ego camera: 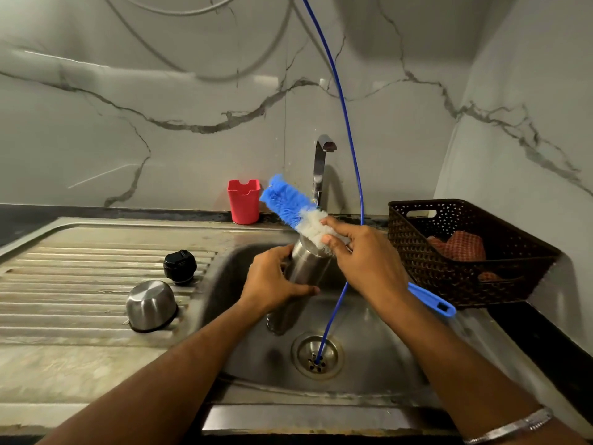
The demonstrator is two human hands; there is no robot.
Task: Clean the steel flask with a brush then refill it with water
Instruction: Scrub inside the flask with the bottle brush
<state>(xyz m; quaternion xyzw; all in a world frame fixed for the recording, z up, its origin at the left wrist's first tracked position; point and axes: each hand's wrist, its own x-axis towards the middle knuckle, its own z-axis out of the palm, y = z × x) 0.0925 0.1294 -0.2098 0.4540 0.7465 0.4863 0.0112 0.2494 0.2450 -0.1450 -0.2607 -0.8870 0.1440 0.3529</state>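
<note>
Over the sink basin [378, 342], my left hand [272, 281] grips the steel flask [306, 271] around its body, tilted with the open mouth up and away from me. My right hand [362, 255] holds the bottle brush [288, 203] by the white bristles just above the flask's mouth. The brush's blue bristle head points up and left, outside the flask. Its blue handle [433, 300] sticks out below my right wrist. The flask's steel cup lid [150, 305] lies upside down on the drainboard beside the black stopper [179, 266].
A chrome tap [322, 168] stands behind the basin. A thin blue hose [353, 155] runs from above down into the drain [317, 356]. A red holder [244, 200] stands at the wall. A dark woven basket [462, 252] with a red cloth sits to the right.
</note>
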